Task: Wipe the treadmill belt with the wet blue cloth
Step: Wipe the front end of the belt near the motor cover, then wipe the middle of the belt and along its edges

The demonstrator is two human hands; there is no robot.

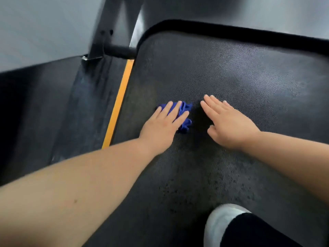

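We are pressing our left hand (162, 124), fingers straight, on the bunched blue cloth (185, 114) lying on the treadmill belt (231, 72) near its orange stripe (118, 104); our right hand (227, 123) is resting flat just beside it.

Cloth (186, 114) lies on the treadmill belt (231, 68), bunched. My left hand (163, 125) rests flat on top of the cloth. My right hand (226, 120) is just right of the cloth, flat on the belt, apart from it. Edge strip (118, 104) left of cloth; upright post (99, 41) left and behind it. My shoe (219, 223) before the cloth, rightward.
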